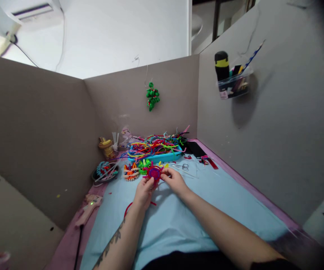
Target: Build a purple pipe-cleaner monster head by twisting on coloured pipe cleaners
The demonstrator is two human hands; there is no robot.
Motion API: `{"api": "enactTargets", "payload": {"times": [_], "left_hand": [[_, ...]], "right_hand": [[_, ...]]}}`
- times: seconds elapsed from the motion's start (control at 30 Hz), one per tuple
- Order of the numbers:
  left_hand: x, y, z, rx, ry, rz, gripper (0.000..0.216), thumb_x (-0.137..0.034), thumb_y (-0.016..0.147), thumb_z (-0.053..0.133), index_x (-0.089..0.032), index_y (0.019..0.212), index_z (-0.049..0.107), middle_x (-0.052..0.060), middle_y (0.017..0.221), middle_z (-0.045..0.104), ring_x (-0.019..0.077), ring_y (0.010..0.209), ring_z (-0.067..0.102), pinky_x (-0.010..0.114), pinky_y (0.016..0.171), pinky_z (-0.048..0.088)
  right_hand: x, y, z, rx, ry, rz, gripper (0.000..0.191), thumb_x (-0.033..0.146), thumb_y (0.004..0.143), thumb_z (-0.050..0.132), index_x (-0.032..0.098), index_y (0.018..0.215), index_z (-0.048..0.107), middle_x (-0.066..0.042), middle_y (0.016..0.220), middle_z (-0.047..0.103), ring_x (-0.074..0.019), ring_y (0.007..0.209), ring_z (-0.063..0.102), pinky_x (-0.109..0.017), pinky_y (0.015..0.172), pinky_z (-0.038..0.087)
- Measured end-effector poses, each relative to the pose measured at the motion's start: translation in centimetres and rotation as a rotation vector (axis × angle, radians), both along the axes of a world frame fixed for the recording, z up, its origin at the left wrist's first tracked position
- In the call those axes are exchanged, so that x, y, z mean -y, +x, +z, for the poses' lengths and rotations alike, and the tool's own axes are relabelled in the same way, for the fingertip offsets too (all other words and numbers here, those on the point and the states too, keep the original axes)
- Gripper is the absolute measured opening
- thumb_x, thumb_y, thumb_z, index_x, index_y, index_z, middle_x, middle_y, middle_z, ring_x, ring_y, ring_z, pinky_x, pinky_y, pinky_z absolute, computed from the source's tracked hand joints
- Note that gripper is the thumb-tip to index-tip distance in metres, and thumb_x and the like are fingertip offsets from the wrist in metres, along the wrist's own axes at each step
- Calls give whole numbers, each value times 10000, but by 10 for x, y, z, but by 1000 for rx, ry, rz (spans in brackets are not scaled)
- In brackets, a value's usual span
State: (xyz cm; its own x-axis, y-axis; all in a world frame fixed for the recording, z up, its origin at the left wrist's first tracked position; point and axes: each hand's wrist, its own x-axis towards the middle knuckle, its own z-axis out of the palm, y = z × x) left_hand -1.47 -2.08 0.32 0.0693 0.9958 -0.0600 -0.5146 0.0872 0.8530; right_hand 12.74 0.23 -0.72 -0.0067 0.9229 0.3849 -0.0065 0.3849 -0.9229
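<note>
Broadest of all, a surface covered in light-blue cloth [218, 202]. Over the cloth, two bare forearms [215, 225], angled forward and inward from the near edge. Toward the far end, a shallow blue plastic tray [166, 157], heaped with multicoloured fuzzy stems [156, 146]. Nearer, the right hand [176, 181], back uppermost, thumb and fingertips pinching the right edge of a spiky red fuzzy-stem disc [154, 173] with a purple ring. Opposite, the left hand [144, 192], thumb pressed on the disc's front, other fingers mostly hidden behind. Disc held up between both hands, just in front of a green fuzzy figure [144, 165]. Beyond the right hand, silver metal scissors [185, 167].
</note>
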Motion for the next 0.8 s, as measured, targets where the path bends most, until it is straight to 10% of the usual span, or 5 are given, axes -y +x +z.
{"api": "enactTargets", "payload": {"times": [0.8], "left_hand": [[0,4,-5,-45,51,69,327,-226,516,806,-124,770,626,22,702,660,106,593,575,232,624,435]], "right_hand": [[9,-8,0,-102,3,-83,154,281,686,638,194,724,516,27,606,545,-129,552,516,-252,548,418]]}}
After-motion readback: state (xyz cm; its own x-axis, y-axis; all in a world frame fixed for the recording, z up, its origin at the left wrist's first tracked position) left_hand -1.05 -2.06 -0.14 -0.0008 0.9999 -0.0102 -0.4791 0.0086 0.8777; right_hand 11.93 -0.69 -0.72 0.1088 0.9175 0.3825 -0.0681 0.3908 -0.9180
